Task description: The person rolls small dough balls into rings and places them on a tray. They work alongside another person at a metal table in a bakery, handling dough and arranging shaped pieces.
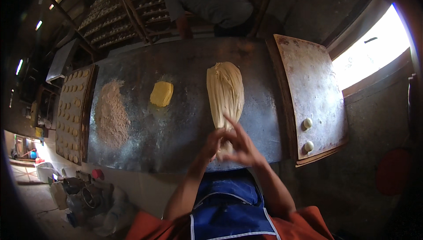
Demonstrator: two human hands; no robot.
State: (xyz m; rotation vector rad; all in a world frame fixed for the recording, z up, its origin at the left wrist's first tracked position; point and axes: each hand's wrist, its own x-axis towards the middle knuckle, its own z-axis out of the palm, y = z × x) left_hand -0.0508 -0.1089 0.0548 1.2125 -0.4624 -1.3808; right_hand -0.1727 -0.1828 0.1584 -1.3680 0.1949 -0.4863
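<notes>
A long, pale piece of dough (225,88) lies on the dark metal worktable, with lengthwise folds and a rounded far end. It narrows toward me, and my hands partly hide its near end. My left hand (212,144) has its fingers curled at the left side of that narrow end, closed on the dough. Across from it, my right hand (243,148) has its fingers spread and stretched over the same end. A yellow block of fat, perhaps butter (161,93), sits left of the dough.
A flour heap (113,114) covers the worktable's left part. Beyond it is a tray (66,145) with several small dough rounds. At the right, another tray (312,85) bears two dough balls (308,123). A person (211,4) bends near loaded racks (110,19) behind the table.
</notes>
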